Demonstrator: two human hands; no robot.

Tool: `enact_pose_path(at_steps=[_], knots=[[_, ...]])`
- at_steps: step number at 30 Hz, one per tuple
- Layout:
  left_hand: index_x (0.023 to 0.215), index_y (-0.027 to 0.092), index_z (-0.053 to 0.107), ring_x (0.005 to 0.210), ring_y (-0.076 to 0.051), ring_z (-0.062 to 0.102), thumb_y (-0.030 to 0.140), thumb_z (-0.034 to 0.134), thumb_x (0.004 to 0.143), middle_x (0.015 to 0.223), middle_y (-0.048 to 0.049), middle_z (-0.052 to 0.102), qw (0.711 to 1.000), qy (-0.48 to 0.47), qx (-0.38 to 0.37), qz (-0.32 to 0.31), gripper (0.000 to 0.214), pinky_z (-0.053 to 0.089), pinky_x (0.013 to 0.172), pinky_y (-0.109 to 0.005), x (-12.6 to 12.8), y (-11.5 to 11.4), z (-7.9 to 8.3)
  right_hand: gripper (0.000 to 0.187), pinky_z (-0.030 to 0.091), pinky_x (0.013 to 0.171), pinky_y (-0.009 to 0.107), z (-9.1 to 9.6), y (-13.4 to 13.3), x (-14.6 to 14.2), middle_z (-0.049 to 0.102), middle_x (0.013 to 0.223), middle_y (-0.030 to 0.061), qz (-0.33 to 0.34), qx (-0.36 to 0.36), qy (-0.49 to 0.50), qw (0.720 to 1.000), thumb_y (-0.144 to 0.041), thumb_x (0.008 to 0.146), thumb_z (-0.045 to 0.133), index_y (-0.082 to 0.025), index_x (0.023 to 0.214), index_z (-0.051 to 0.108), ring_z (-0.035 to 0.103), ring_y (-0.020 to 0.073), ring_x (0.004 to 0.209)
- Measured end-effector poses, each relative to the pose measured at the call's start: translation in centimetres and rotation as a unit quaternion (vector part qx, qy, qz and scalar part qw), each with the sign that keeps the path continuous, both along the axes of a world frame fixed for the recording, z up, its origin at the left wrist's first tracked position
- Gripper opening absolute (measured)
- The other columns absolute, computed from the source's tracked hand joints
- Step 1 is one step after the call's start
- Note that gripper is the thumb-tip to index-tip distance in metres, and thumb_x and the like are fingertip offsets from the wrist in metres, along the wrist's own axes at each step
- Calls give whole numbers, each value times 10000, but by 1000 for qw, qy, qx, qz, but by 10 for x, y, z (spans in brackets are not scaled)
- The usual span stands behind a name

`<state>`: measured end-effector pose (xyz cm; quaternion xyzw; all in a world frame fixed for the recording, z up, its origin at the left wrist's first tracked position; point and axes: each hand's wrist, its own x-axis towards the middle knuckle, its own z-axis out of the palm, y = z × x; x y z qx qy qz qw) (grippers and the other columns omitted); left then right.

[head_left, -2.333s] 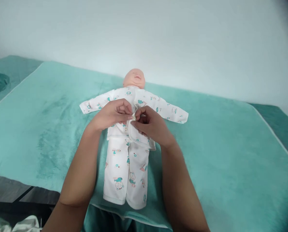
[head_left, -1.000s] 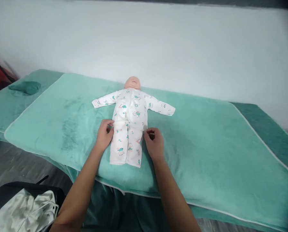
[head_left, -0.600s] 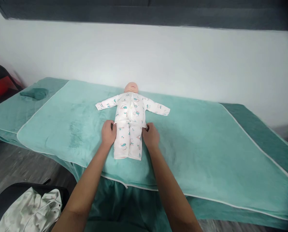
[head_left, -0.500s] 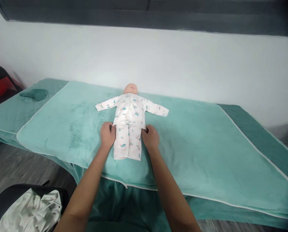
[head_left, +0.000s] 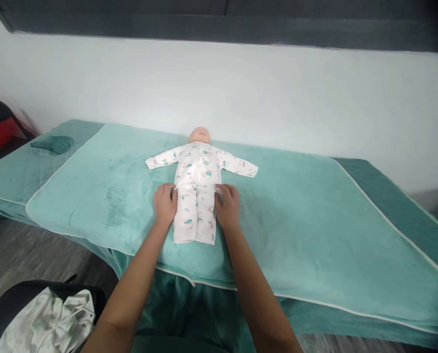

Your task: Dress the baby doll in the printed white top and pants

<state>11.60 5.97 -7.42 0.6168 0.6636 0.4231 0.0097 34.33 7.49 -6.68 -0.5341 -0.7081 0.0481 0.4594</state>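
Note:
A baby doll (head_left: 200, 134) lies on its back on the green bed, arms spread out sideways. It wears a white printed baby shirt (head_left: 199, 164) and matching baby trousers (head_left: 188, 215), whose legs lie straight toward me. My left hand (head_left: 164, 202) is closed at the left corner of the shirt's hem, beside the waist. On the opposite side, my right hand (head_left: 227, 203) pinches the right corner of the hem between thumb and fingers. The cloth inside both grips is mostly hidden by my fingers.
The green bed cover (head_left: 307, 220) has white piping and a face hole (head_left: 53, 144) at its left end. A black chair with crumpled printed cloth (head_left: 50, 318) stands at the lower left. Behind the bed rises a white wall (head_left: 219, 88).
Both hands have shifted slightly up along the doll's sides. The shirt's hem corners have moved up, and the right fingers have come over the hem edge.

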Motion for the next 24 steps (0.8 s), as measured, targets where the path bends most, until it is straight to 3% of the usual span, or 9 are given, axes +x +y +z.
enact_pose_path(at_steps=[8, 15, 19, 24], knots=[[966, 242, 594, 1004, -250, 609, 273, 454, 1003, 1010, -77, 669, 999, -38, -10, 10, 148, 451, 894, -386, -3, -1, 2, 269, 452, 924, 434, 0, -1, 7, 693, 986, 101, -6, -4, 32, 999, -255, 992, 429, -221, 975, 696, 569, 266, 976], [931, 234, 595, 967, -255, 605, 251, 468, 985, 976, -69, 682, 999, -25, -24, 13, 139, 431, 884, -406, -1, -3, 5, 208, 470, 908, 423, 0, -2, 6, 684, 953, 90, 18, -16, 39, 999, -275, 949, 485, -221, 918, 684, 577, 263, 975], [909, 236, 598, 941, -251, 609, 258, 492, 971, 950, -58, 693, 999, -33, -29, 14, 125, 425, 881, -407, -1, -4, 7, 164, 481, 898, 410, 5, -5, 3, 660, 928, 71, 41, -59, 60, 996, -299, 918, 503, -223, 880, 644, 575, 255, 977], [873, 240, 581, 926, -239, 617, 287, 464, 991, 933, -54, 690, 999, -45, -21, 4, 173, 419, 850, -380, -1, -4, 7, 255, 483, 821, 392, 8, -5, 4, 621, 845, 36, 62, -74, 175, 980, -440, 958, 512, -236, 831, 597, 565, 229, 858]])
